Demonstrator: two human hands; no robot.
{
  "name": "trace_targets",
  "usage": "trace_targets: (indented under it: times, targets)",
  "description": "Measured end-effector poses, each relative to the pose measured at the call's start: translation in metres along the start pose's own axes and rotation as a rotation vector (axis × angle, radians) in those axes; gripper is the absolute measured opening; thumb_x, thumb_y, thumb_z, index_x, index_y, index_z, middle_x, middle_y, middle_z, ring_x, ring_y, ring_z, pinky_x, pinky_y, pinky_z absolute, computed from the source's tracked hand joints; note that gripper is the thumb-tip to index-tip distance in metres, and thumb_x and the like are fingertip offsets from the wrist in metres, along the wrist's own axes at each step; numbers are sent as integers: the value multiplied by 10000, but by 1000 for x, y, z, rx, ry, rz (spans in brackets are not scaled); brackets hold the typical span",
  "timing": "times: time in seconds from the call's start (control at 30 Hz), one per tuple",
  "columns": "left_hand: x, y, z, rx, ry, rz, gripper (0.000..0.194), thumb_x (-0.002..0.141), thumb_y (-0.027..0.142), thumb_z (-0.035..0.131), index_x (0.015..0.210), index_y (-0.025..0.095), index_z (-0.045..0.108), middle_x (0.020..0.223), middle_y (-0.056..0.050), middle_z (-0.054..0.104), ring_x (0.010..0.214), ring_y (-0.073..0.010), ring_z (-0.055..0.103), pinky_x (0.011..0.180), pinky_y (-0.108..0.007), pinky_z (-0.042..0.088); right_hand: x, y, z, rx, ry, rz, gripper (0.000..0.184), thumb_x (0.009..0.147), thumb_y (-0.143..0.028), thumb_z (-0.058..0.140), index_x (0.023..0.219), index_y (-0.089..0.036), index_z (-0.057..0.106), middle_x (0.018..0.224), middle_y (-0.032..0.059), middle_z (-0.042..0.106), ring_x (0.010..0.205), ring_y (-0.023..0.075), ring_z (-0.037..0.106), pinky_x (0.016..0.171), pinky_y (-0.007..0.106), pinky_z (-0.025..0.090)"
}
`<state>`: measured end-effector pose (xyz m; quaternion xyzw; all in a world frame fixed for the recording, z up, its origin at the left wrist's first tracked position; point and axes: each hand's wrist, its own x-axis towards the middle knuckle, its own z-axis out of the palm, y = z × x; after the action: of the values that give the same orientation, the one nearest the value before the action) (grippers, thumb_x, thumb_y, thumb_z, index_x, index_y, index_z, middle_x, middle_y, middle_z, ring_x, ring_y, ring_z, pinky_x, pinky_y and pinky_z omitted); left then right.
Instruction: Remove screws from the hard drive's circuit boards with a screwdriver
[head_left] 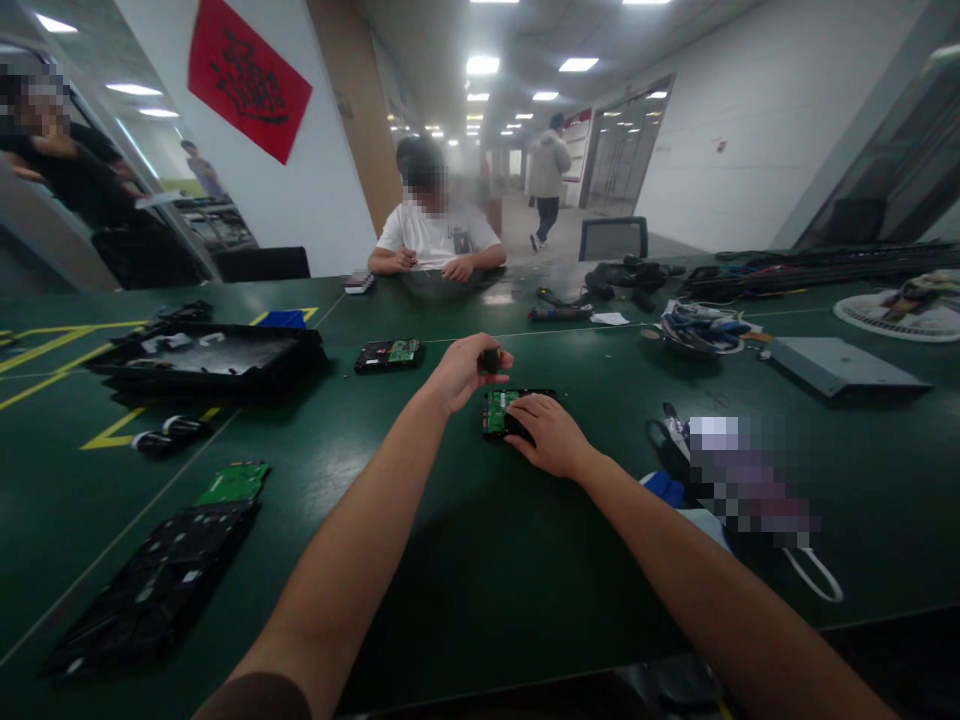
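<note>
A hard drive (pixel 496 412) with its green circuit board facing up lies on the table in front of me. My right hand (pixel 551 432) grips it from the right, with the fingers over its top and the thumb near its front edge. Just above the drive, my left hand (pixel 466 372) is curled around a small dark object (pixel 491 359), whose kind I cannot make out. Behind and to the left lies a second hard drive (pixel 388 354), apart from both hands.
On the left are a black tray-like casing (pixel 210 358), a green circuit board (pixel 234 483) and black panels (pixel 161 580). To the right lie bundled cables (pixel 701 326), a grey metal box (pixel 847 365) and a lanyard (pixel 679 425). A person (pixel 439 235) sits across the table.
</note>
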<state>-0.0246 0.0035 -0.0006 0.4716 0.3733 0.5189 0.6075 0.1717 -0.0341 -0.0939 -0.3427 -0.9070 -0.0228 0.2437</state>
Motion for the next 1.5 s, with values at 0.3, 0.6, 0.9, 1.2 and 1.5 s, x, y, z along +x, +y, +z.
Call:
trace_targets:
  times: [0.3,0.6,0.9,1.2,1.5]
  targets:
    - [-2,3,-3,265,127,179,256,760,364,635,837,141,735,895,-94,657,789,-175,605,495,-213,481,-1,0,0,-15,-2,6,448,961,-404,572,1323,-140,588,1312,159,596,1241,303,523,1136,530,364]
    - [-4,2,3,136,90,123,194,757,313,671,842,145,624,841,-100,687,766,-199,660,578,-296,557,-1,1,0,10,12,-4,427,953,-396,583,1303,-151,601,1296,158,606,1229,310,533,1118,548,380]
    - [-2,1,-2,227,76,167,254,759,362,651,871,143,712,875,-97,683,785,-183,635,512,-224,483,0,0,0,17,-1,8,438,949,-395,589,1316,-157,598,1311,162,600,1245,307,524,1122,542,371]
    - [3,-1,-7,120,104,135,206,734,331,648,796,136,677,859,-94,659,778,-183,620,536,-250,511,0,-1,-2,9,-16,14,449,954,-416,578,1321,-158,599,1313,161,599,1249,310,523,1131,546,360]
    - [-4,2,1,123,13,65,233,762,354,646,868,147,655,813,-95,673,749,-197,635,574,-301,550,0,0,-1,25,0,4,440,948,-401,590,1308,-147,600,1297,167,602,1233,309,527,1124,548,368]
